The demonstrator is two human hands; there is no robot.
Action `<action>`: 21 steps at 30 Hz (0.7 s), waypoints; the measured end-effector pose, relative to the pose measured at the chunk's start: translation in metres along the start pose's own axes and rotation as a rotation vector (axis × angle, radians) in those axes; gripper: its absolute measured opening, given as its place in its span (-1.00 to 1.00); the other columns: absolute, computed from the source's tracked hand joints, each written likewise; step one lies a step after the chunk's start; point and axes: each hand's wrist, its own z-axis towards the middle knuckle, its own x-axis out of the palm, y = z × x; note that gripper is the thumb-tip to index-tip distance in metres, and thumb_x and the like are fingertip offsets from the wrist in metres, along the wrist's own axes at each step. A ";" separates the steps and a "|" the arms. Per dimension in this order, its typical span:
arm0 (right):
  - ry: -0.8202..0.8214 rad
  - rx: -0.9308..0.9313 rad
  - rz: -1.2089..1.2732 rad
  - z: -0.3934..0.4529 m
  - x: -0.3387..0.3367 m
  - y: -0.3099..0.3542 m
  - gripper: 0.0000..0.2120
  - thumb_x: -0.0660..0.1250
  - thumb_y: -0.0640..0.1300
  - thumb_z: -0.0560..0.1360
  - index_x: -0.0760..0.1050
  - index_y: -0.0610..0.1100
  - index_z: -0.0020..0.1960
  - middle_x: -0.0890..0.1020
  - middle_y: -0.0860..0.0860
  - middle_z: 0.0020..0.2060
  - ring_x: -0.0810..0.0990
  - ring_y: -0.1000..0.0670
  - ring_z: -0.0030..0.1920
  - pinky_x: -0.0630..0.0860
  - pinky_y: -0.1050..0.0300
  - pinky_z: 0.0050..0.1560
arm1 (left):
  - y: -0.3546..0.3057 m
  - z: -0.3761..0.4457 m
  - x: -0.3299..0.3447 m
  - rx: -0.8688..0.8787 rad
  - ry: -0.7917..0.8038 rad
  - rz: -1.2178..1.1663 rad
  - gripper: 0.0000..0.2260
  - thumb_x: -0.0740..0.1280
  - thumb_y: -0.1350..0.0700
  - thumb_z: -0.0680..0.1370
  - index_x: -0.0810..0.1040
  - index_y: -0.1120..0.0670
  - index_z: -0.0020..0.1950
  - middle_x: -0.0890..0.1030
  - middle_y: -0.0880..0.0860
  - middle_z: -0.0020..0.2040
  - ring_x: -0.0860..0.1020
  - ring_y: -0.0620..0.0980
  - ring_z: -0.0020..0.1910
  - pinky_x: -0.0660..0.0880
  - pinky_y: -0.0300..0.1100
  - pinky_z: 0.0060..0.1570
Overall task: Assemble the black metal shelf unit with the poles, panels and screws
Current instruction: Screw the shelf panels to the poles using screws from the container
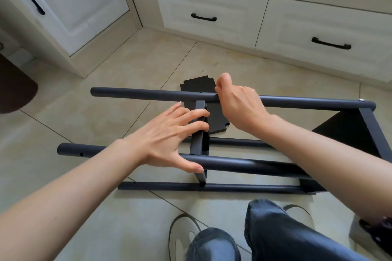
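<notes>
Head view: the shelf frame (pixel 212 154) is laid on its side on the tiled floor (pixel 106 91), near the drawer fronts. The middle panel (pixel 198 133) is steadied by the left hand (pixel 169 140), fingers curled over its edge, thumb on the near pole (pixel 244 164). The right hand (pixel 237 104) is pinched together at the far pole (pixel 148 93); whether a screw is held cannot be told. The panel should be kept square until the holes are aligned. A spare panel (pixel 214 116) is lying beyond.
</notes>
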 end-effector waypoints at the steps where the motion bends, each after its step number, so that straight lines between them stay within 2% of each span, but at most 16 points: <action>1: 0.007 -0.002 -0.013 0.000 0.001 0.000 -0.90 -0.02 -0.13 0.70 0.18 -0.14 0.04 0.28 0.13 -0.47 0.21 0.06 -0.51 0.11 0.01 -0.29 | 0.000 0.000 0.001 -0.001 -0.004 0.007 -0.25 0.17 -0.54 0.38 0.38 -0.07 0.37 0.23 -0.07 0.54 0.33 0.04 0.38 -0.15 -0.06 0.56; 6: 0.021 -0.030 -0.040 -0.002 0.002 -0.003 -0.85 0.00 -0.10 0.70 0.26 -0.15 0.06 0.29 0.14 -0.45 0.25 0.01 -0.50 0.14 0.02 -0.30 | -0.002 0.000 -0.002 -0.028 0.022 0.031 -0.23 0.15 -0.55 0.37 0.36 -0.10 0.41 0.21 -0.11 0.55 0.29 0.04 0.35 -0.07 -0.02 0.56; 9: 0.011 -0.040 0.004 -0.006 0.000 -0.005 -0.85 0.01 -0.07 0.70 0.26 -0.14 0.04 0.38 0.08 -0.43 0.36 -0.16 -0.41 0.18 -0.01 -0.30 | -0.002 -0.002 -0.004 -0.076 0.077 -0.039 -0.20 0.16 -0.55 0.34 0.27 -0.19 0.49 0.05 -0.23 0.59 0.25 -0.04 0.35 0.11 -0.18 0.44; 12: -0.004 -0.029 0.166 -0.007 -0.002 -0.007 -0.83 0.08 -0.06 0.68 0.34 -0.15 0.06 0.58 -0.07 -0.24 0.51 -0.21 -0.24 0.41 -0.08 -0.21 | -0.004 -0.005 -0.002 -0.131 0.111 -0.177 -0.16 0.24 -0.52 0.35 0.07 -0.32 0.57 -0.18 -0.41 0.57 0.17 -0.12 0.45 0.13 -0.22 0.44; 15: -0.072 -0.050 0.364 -0.006 -0.009 -0.009 -0.92 0.23 -0.14 0.63 0.45 -0.14 0.00 0.64 -0.08 0.05 0.60 -0.11 0.04 0.52 -0.03 0.07 | -0.011 -0.011 -0.003 -0.185 0.109 -0.321 -0.16 0.33 -0.43 0.41 -0.07 -0.40 0.56 -0.34 -0.49 0.49 0.02 -0.27 0.55 0.20 -0.19 0.48; 16: -0.098 -0.081 0.392 -0.008 -0.012 -0.009 -0.94 0.28 -0.18 0.60 0.47 -0.14 -0.04 0.64 -0.07 0.08 0.60 -0.07 0.06 0.53 0.01 0.11 | -0.013 -0.013 -0.005 -0.198 0.100 -0.331 -0.16 0.33 -0.42 0.41 -0.08 -0.42 0.56 -0.37 -0.50 0.47 0.01 -0.29 0.56 0.27 -0.17 0.45; 18: -0.083 -0.125 0.442 -0.018 -0.015 -0.009 -0.94 0.36 -0.23 0.55 0.53 -0.18 -0.10 0.65 -0.04 -0.01 0.62 -0.01 -0.01 0.57 0.03 0.07 | -0.016 -0.016 -0.007 -0.220 0.078 -0.318 -0.15 0.31 -0.45 0.38 -0.07 -0.43 0.55 -0.39 -0.52 0.45 0.08 -0.29 0.55 0.41 -0.13 0.32; 21: 0.142 -0.037 0.528 -0.035 -0.018 -0.010 -0.93 0.40 -0.18 0.53 0.57 -0.13 -0.14 0.67 0.07 -0.23 0.65 0.07 -0.19 0.62 0.04 -0.08 | -0.019 -0.018 -0.009 -0.263 0.060 -0.286 -0.10 0.22 -0.53 0.29 -0.13 -0.45 0.54 -0.37 -0.53 0.45 0.24 -0.21 0.52 0.49 -0.12 0.13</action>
